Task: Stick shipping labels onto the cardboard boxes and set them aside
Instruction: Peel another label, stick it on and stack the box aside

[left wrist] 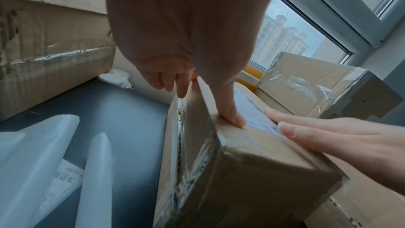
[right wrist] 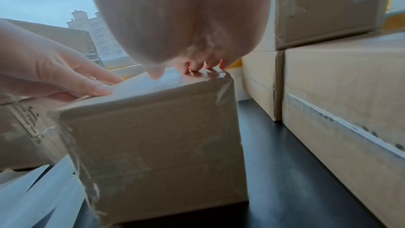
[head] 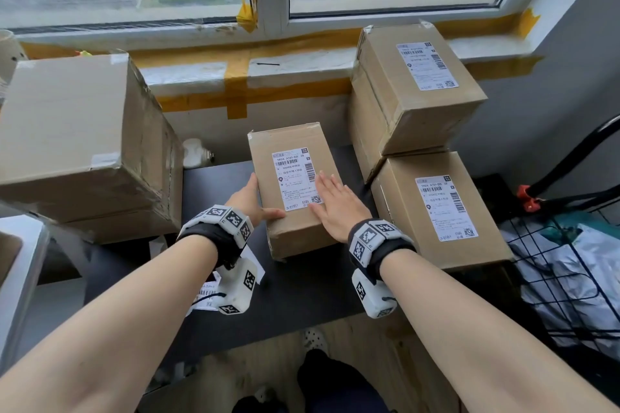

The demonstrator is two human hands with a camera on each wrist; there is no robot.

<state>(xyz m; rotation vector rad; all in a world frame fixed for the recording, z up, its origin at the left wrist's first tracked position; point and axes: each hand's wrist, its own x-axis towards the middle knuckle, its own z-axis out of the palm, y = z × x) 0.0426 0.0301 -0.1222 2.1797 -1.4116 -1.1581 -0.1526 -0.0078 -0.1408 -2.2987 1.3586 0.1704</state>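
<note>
A small cardboard box (head: 295, 231) stands in the middle of the dark table (head: 302, 288), with a white shipping label (head: 295, 178) stuck on its top. My left hand (head: 251, 198) holds the box's near left edge, thumb (left wrist: 230, 113) on top and fingers (left wrist: 175, 86) down the side. My right hand (head: 335, 208) lies flat on the top, its fingers straight over the label's right part. In the left wrist view the right hand's fingers (left wrist: 317, 133) press on the label. In the right wrist view the box (right wrist: 157, 145) fills the centre under that hand.
A large plain box (head: 77, 131) stands at the left. Two labelled boxes (head: 419, 84) (head: 446, 211) are stacked at the right, close to the small box. Loose backing sheets (left wrist: 43, 153) lie near the table's front left. A wire basket (head: 570, 285) with plastic bags stands at far right.
</note>
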